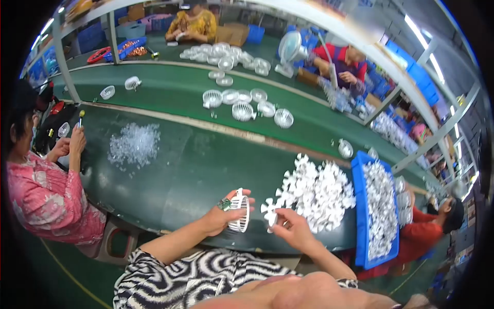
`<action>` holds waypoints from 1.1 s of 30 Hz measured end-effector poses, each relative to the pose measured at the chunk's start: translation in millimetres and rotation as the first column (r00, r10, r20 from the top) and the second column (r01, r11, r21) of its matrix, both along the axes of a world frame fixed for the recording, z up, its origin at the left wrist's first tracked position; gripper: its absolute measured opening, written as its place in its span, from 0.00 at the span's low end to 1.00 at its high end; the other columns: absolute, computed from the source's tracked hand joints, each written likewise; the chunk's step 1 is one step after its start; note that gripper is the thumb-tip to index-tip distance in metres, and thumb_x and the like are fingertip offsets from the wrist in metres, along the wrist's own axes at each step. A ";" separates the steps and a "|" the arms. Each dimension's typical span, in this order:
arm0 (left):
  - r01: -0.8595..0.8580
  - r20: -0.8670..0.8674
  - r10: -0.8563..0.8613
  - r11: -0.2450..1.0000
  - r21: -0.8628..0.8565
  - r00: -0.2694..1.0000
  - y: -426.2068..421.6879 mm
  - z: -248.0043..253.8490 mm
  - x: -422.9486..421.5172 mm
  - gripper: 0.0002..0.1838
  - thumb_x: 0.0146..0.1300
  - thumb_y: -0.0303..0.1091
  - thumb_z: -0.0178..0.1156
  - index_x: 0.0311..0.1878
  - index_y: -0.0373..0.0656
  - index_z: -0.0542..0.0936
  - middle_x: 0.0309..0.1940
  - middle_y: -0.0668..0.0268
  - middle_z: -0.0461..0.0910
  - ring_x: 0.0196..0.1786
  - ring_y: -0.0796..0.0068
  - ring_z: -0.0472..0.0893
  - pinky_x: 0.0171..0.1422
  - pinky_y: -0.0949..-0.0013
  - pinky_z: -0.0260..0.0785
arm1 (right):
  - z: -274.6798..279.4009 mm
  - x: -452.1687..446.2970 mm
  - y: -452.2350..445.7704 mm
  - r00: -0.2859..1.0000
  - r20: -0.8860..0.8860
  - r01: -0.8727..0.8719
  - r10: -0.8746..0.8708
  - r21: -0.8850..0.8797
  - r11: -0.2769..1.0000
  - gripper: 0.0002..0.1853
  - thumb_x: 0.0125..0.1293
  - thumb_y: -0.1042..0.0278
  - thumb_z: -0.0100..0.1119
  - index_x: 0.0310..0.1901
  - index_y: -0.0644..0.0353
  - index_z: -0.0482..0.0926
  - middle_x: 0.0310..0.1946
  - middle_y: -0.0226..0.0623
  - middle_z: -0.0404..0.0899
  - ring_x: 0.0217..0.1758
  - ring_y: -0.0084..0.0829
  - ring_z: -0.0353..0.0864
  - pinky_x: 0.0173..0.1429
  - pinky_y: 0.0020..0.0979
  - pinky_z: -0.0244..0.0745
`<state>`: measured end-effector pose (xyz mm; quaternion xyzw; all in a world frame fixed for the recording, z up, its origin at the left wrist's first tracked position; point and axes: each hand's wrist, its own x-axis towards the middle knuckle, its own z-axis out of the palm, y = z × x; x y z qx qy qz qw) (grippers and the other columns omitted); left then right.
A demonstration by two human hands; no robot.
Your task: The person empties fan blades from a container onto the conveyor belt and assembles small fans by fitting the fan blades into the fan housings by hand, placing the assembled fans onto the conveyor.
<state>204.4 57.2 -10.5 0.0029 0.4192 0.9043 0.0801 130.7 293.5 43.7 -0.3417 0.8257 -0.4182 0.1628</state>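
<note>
My left hand [216,219] is closed around a white round slatted fan housing [240,212], held on edge above the green work surface. A small green part, which looks like a circuit board, shows at that hand by the housing's side. To its right, my right hand [296,230] pinches a small white fan blade [269,210] between thumb and fingers. The blade is apart from the housing. Just beyond my right hand lies a large heap of white fan blades [321,193].
A blue tray [362,216] full of small white parts stands right of the heap. Clear plastic pieces [135,144] lie to the left. Beyond a ledge, a green conveyor belt [170,92] carries white housings [243,110]. A co-worker in pink [46,190] sits at left, holding a tool.
</note>
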 end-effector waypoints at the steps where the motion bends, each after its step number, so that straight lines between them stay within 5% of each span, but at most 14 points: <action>1: 0.010 0.059 -0.012 1.000 0.029 0.998 -6.8 -2.5 -11.5 0.34 0.58 0.30 0.61 0.67 0.47 0.59 0.60 0.61 0.69 0.61 0.69 0.72 0.62 0.61 0.68 | 8.8 -7.9 -6.4 1.000 -0.019 -0.008 0.007 -0.009 1.000 0.21 0.55 0.74 0.65 0.51 0.65 0.73 0.32 0.30 0.76 0.30 0.16 0.74 0.33 0.20 0.71; 4: -0.015 0.179 0.000 0.996 0.088 0.984 -34.1 -15.1 -39.7 0.20 0.65 0.31 0.56 0.60 0.42 0.68 0.48 0.66 0.77 0.48 0.76 0.78 0.51 0.70 0.73 | 47.5 -25.4 -32.9 0.991 -0.131 0.005 -0.004 0.011 1.000 0.23 0.54 0.70 0.67 0.52 0.61 0.71 0.30 0.31 0.76 0.27 0.20 0.74 0.33 0.23 0.72; 9: -0.103 0.162 0.175 0.920 -0.378 0.971 -72.7 -35.1 -50.1 0.18 0.59 0.34 0.60 0.51 0.36 0.74 0.43 0.62 0.77 0.43 0.71 0.78 0.47 0.68 0.72 | 156.3 -100.5 -121.6 0.821 -0.570 -0.151 -0.029 -0.266 0.952 0.12 0.56 0.73 0.63 0.42 0.61 0.76 0.28 0.25 0.76 0.26 0.14 0.70 0.31 0.19 0.68; 11: -0.348 -0.262 0.287 0.309 -0.885 0.922 -92.2 -28.3 -40.7 0.21 0.58 0.35 0.61 0.53 0.34 0.72 0.46 0.56 0.74 0.47 0.64 0.77 0.51 0.65 0.71 | 224.2 -128.9 -170.0 0.754 -0.648 -0.230 -0.106 -0.411 0.882 0.09 0.58 0.68 0.60 0.38 0.63 0.79 0.26 0.27 0.77 0.24 0.15 0.71 0.26 0.20 0.66; 15: -0.421 -0.359 0.227 0.354 -0.835 0.905 -135.5 40.1 -22.0 0.22 0.59 0.34 0.60 0.54 0.35 0.72 0.49 0.56 0.73 0.54 0.62 0.75 0.56 0.63 0.70 | 352.6 -193.6 -263.2 0.626 -0.737 -0.335 -0.255 -0.550 0.765 0.13 0.61 0.64 0.59 0.43 0.65 0.81 0.33 0.35 0.82 0.34 0.21 0.79 0.35 0.20 0.72; 18: -0.475 -0.400 0.255 0.485 -0.734 0.880 -153.7 83.4 -14.2 0.19 0.60 0.33 0.59 0.53 0.36 0.72 0.47 0.58 0.78 0.49 0.70 0.78 0.54 0.67 0.71 | 402.3 -217.2 -315.2 0.749 -0.595 -0.239 -0.291 -0.653 0.719 0.16 0.55 0.69 0.63 0.46 0.62 0.81 0.30 0.33 0.82 0.27 0.23 0.77 0.32 0.26 0.73; 19: -0.480 -0.423 0.233 0.525 -0.703 0.876 -158.4 97.7 -10.4 0.19 0.61 0.32 0.59 0.54 0.36 0.72 0.48 0.59 0.78 0.48 0.72 0.78 0.53 0.68 0.71 | 405.1 -230.5 -323.0 0.656 -0.714 -0.287 -0.245 -0.537 0.793 0.18 0.54 0.70 0.63 0.47 0.66 0.79 0.29 0.37 0.82 0.27 0.24 0.77 0.31 0.27 0.73; 21: -0.460 -0.452 0.183 0.616 -0.639 0.873 -162.4 129.6 1.2 0.16 0.64 0.29 0.57 0.54 0.36 0.72 0.48 0.62 0.78 0.50 0.75 0.77 0.55 0.71 0.70 | 408.7 -305.1 -341.5 -0.259 -0.790 -0.365 -0.556 -0.453 0.813 0.18 0.54 0.70 0.63 0.46 0.69 0.79 0.30 0.39 0.81 0.27 0.24 0.78 0.32 0.26 0.74; 22: -0.457 -0.489 0.164 0.680 -0.573 0.857 -161.5 142.8 6.5 0.16 0.65 0.28 0.56 0.55 0.35 0.72 0.48 0.61 0.78 0.51 0.75 0.77 0.56 0.71 0.69 | 386.1 -212.4 -315.8 0.482 -0.786 -0.198 -0.387 -0.527 0.826 0.20 0.54 0.69 0.64 0.47 0.70 0.78 0.34 0.45 0.82 0.32 0.25 0.80 0.36 0.26 0.76; 23: -0.450 -0.528 0.152 0.741 -0.498 0.835 -159.8 155.6 12.2 0.16 0.65 0.27 0.54 0.55 0.35 0.72 0.48 0.60 0.78 0.52 0.74 0.77 0.58 0.71 0.68 | 369.3 -187.7 -304.3 0.725 -0.624 -0.225 -0.290 -0.613 0.757 0.23 0.53 0.67 0.65 0.51 0.68 0.77 0.39 0.50 0.81 0.36 0.29 0.80 0.39 0.26 0.76; 26: -0.180 -0.616 -0.034 0.942 -0.282 0.787 -153.4 203.0 36.8 0.15 0.67 0.25 0.49 0.56 0.31 0.72 0.48 0.57 0.78 0.53 0.70 0.77 0.61 0.69 0.66 | 307.6 -108.9 -240.8 0.688 -0.725 -0.401 -0.004 -0.386 0.831 0.16 0.61 0.67 0.58 0.48 0.69 0.78 0.39 0.40 0.80 0.38 0.23 0.77 0.47 0.21 0.70; 27: -0.186 -0.541 0.045 0.960 -0.209 0.840 -139.7 224.9 50.4 0.17 0.64 0.28 0.48 0.52 0.26 0.71 0.40 0.43 0.79 0.46 0.52 0.80 0.59 0.53 0.68 | 288.0 -77.2 -220.7 0.887 -0.461 -0.253 0.035 -0.422 0.870 0.17 0.63 0.70 0.54 0.51 0.71 0.76 0.37 0.42 0.78 0.36 0.24 0.76 0.48 0.22 0.70; 28: -0.194 -0.562 0.016 0.946 -0.258 0.827 -135.8 237.5 58.2 0.17 0.64 0.30 0.49 0.52 0.27 0.70 0.36 0.43 0.80 0.44 0.50 0.81 0.53 0.50 0.71 | 270.1 -57.2 -199.0 0.904 -0.350 -0.387 0.247 -0.423 0.819 0.17 0.64 0.72 0.50 0.53 0.70 0.73 0.36 0.43 0.78 0.35 0.24 0.75 0.49 0.22 0.71; 33: -0.148 -0.572 -0.009 0.962 -0.229 0.820 -137.9 206.6 45.6 0.17 0.65 0.29 0.48 0.54 0.28 0.69 0.39 0.44 0.77 0.47 0.51 0.79 0.56 0.51 0.68 | 228.0 -35.4 -155.7 0.970 -0.140 -0.244 0.201 -0.501 0.830 0.16 0.64 0.71 0.51 0.53 0.66 0.73 0.36 0.42 0.78 0.34 0.25 0.75 0.47 0.23 0.71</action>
